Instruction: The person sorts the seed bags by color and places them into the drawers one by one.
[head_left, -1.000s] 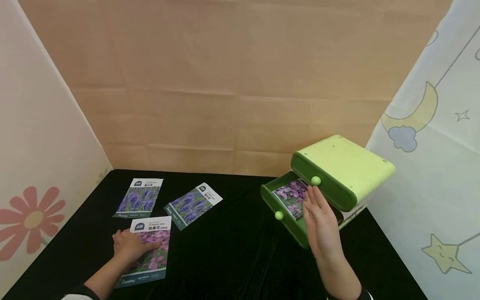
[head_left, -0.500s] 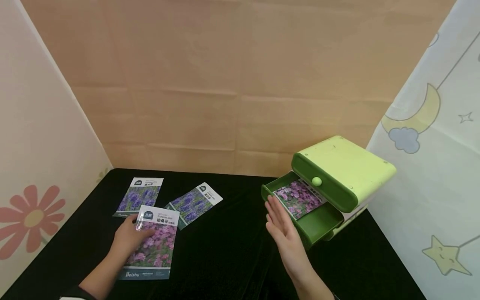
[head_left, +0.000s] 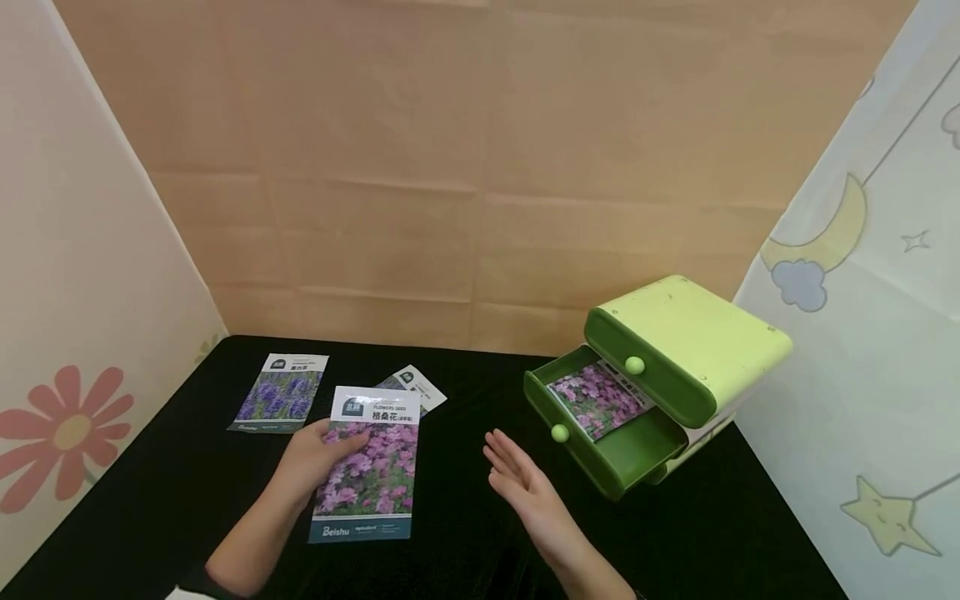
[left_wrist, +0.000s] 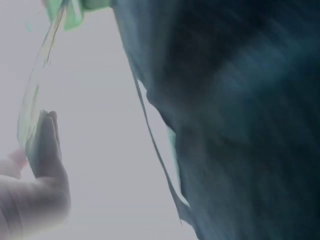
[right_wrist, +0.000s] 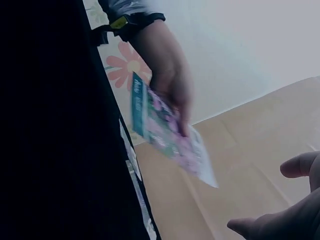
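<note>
My left hand (head_left: 318, 458) holds a seed packet (head_left: 375, 475) with pink flowers by its left edge, thumb on the front. In the right wrist view the same packet (right_wrist: 165, 130) is off the table, tilted. To the right, my right hand (head_left: 528, 496) has its fingers extended and holds nothing, between the packet and the open drawer (head_left: 637, 454). Inside that lower drawer lies another pink flower packet (head_left: 600, 398). One lavender packet (head_left: 279, 396) lies flat at the back left; a second lavender packet (head_left: 420, 387) is partly hidden behind the held one.
A two-tier green drawer box (head_left: 690, 333) stands at the right of the black-covered table (head_left: 465, 550). Its upper drawer front with a round knob (head_left: 634, 365) is closed. A brown backdrop (head_left: 465, 167) rises behind, with printed cloths at both sides.
My left hand has lifted the pink flower packet off the table and carried it right. My right hand has drawn away from the drawer, leftward and toward me.
</note>
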